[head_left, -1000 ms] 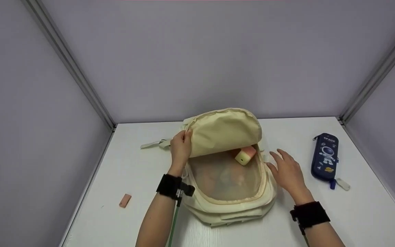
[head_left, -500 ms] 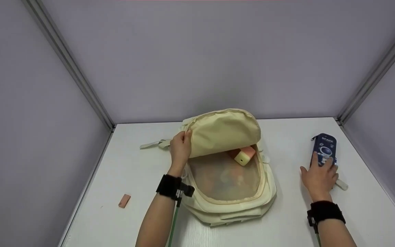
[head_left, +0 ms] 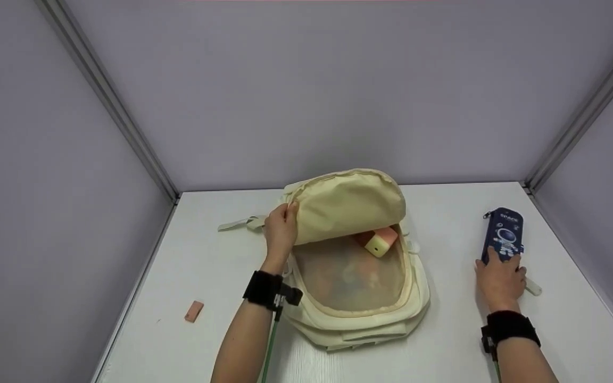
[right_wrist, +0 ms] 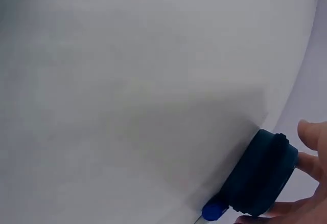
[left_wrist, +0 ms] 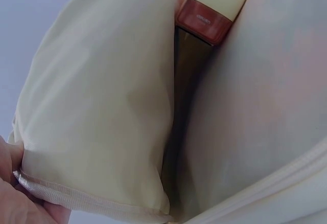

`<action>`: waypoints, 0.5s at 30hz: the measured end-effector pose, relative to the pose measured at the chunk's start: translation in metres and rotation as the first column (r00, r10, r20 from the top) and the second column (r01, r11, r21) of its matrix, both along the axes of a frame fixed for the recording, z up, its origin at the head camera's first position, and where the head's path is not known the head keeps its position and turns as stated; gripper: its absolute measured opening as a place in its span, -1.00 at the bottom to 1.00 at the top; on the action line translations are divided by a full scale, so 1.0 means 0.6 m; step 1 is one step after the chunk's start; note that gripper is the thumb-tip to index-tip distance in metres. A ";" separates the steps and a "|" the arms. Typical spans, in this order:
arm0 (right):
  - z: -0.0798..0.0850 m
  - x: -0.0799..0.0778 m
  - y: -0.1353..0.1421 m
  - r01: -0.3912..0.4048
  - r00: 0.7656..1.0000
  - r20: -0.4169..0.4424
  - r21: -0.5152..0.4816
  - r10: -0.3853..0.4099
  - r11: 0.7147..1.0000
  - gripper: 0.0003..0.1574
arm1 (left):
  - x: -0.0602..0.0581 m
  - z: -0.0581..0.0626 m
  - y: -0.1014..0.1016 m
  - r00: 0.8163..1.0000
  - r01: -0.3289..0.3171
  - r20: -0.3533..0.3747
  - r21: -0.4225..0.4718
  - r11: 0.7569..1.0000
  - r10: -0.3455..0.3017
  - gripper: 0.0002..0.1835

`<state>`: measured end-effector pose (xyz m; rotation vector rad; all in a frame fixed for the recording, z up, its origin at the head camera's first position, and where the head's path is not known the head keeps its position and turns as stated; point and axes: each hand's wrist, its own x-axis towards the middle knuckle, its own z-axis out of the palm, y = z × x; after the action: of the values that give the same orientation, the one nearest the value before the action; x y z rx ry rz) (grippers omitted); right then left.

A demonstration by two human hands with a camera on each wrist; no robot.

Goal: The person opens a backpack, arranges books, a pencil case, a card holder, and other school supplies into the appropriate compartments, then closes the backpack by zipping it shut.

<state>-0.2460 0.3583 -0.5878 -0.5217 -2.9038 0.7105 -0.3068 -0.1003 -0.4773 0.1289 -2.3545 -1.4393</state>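
Now the right hand (head_left: 499,281) has closed its fingers round the near end of the pencil case (head_left: 503,234), which lies on the bench (head_left: 210,276) right of the backpack (head_left: 357,298); a second ago it hovered by the bag. Left hand (head_left: 280,231) still pinches the flap (head_left: 349,205) up
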 end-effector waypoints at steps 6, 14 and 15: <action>0.012 -0.003 -0.007 0.005 0.999 -0.034 0.041 -0.004 0.999 -0.51 | 0.004 0.000 -0.002 0.999 0.018 -0.028 0.002 1.000 -0.018 -0.58; 0.023 -0.003 -0.015 0.030 0.999 0.040 -0.016 -0.029 0.999 -0.32 | 0.006 0.000 -0.002 0.999 0.022 -0.033 0.014 1.000 -0.021 -0.57; 0.024 -0.003 -0.016 0.032 0.998 0.053 -0.021 -0.030 0.999 -0.26 | 0.006 0.000 -0.002 0.999 0.020 -0.033 0.013 1.000 -0.019 -0.56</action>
<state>-0.2475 0.3487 -0.5732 -0.5953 -2.9322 0.7368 -0.3032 -0.1017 -0.4773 0.0858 -2.3261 -1.4558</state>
